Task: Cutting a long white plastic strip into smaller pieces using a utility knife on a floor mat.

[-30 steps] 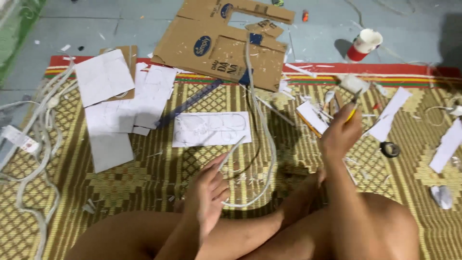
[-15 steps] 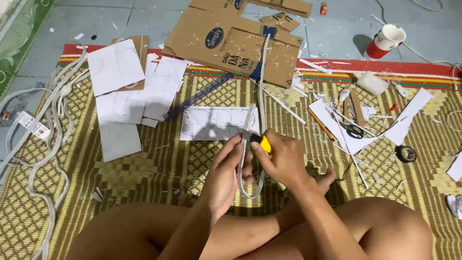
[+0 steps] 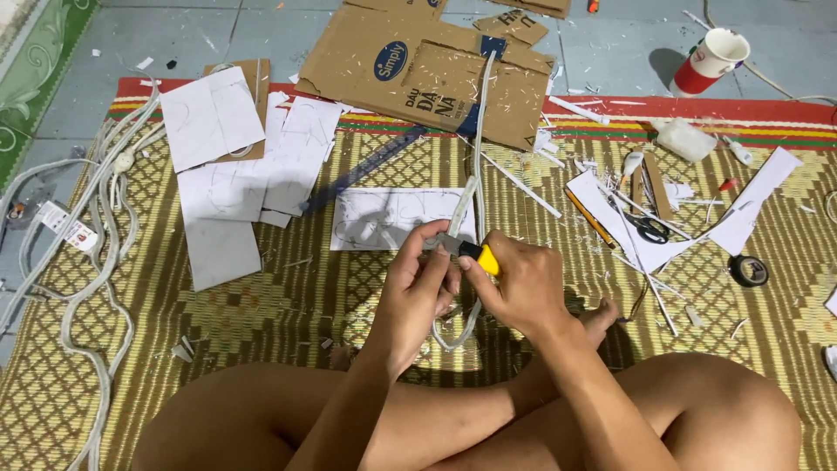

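white cable (image 3: 475, 187) pinched in left hand (image 3: 417, 292) fingers, loop hanging below | right hand (image 3: 521, 288) fingers clamped on yellow-handled cutter (image 3: 471, 251), blade at cable | step: likely stripping/cutting | next: steady controlled cut | drawn paper sheet (image 3: 388, 216) just beyond fingers, on mat (image 3: 261, 305)

You have one view only, from the camera on your head; it looks steeply down and forward over your crossed legs, close to your hands, across the woven mat (image 3: 261, 305) to the floor beyond.
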